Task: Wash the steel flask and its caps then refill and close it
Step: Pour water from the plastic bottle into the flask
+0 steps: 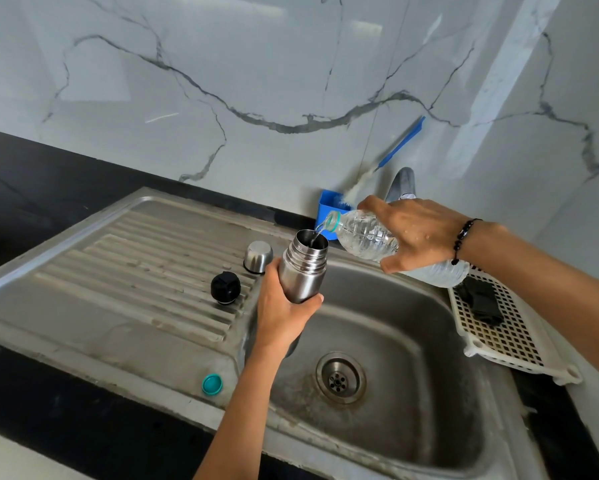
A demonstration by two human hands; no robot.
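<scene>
Sink [412, 427] basin open below. Left hand [284, 313] grips steel flask [303, 271] upright over basin's left edge. Right hand [419, 233] grips tilted plastic bottle [364, 237], pouring into flask mouth. Steel cap [258, 257], black stopper [225, 287] on drainboard [118, 271].

Lower body of cylindrical steel flask [303, 271] hidden behind gripping left hand [284, 313]. Clear plastic water bottle [367, 237]: mid-section covered by right hand [415, 233]. Chrome tap [402, 183] partly blocked by same hand. Black item [481, 301] on white perforated plastic rack [505, 337]: unidentifiable. Steel sink basin [412, 393] cut off at frame bottom.
</scene>
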